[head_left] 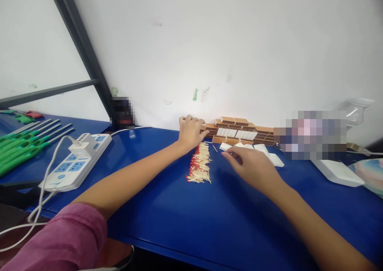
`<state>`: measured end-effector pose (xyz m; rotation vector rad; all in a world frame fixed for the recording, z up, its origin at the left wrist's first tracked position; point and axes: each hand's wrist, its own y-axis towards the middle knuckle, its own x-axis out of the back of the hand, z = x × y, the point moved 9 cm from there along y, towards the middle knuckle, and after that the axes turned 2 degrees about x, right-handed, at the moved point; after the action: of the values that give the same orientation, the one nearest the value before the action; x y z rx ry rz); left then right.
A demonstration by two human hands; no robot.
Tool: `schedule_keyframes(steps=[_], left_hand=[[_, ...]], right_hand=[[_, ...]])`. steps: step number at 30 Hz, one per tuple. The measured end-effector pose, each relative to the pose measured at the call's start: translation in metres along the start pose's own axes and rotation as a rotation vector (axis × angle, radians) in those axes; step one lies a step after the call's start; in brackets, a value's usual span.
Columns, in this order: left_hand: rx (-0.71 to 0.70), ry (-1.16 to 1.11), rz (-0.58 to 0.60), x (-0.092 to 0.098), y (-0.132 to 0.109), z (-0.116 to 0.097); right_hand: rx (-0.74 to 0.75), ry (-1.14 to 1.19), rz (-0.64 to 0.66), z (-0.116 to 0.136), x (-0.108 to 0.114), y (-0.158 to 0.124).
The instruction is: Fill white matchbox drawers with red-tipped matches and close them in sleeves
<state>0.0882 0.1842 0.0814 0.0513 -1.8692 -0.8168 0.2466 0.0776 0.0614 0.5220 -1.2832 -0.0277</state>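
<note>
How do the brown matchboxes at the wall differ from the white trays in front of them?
The brown matchboxes are stacked in rows against the wall; the white trays lie loose on the blue table. The left hand touches the matchboxes' end; the right hand is beside the trays. Both are small and rectangular.

On the desk point(179, 215), a pile of matches point(200, 163) lies midway, stacked matchboxes point(239, 129) behind it at the far wall, seemingly loose box trays point(275, 159) just right, a power strip point(74, 163) and lighters point(24, 143) well left.
</note>
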Motion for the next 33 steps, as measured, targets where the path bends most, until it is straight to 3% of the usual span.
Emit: schedule_keyframes(steps=[5,8,13,18,21,24,29,31,33], left_hand=[[-0.134,-0.032,0.060,0.027,-0.054,0.003],[-0.176,-0.060,0.068,0.038,-0.080,0.011],[-0.301,-0.071,-0.015,0.051,-0.094,0.007],[-0.409,-0.047,0.021,0.047,-0.100,-0.009],[-0.431,-0.050,-0.005,0.050,-0.104,-0.015],[-0.426,-0.099,-0.048,0.056,-0.106,-0.018],[-0.408,-0.214,0.003,0.055,-0.107,-0.021],[-0.386,-0.253,0.042,0.052,-0.106,-0.020],[-0.357,-0.281,0.063,0.050,-0.103,-0.016]], right_hand=[[-0.120,-0.146,0.009,-0.059,0.010,0.004],[-0.101,-0.087,0.061,-0.068,0.002,0.006],[0.016,-0.122,0.041,-0.049,-0.024,0.011],[0.104,-0.302,0.051,-0.037,-0.046,0.019],[0.152,-0.233,-0.006,-0.028,-0.033,0.017],[0.284,-0.050,-0.075,0.002,-0.013,0.007],[0.416,0.116,0.016,0.060,-0.009,-0.012],[0.413,0.160,0.037,0.068,-0.011,-0.013],[0.339,0.246,0.040,0.060,-0.013,-0.008]])
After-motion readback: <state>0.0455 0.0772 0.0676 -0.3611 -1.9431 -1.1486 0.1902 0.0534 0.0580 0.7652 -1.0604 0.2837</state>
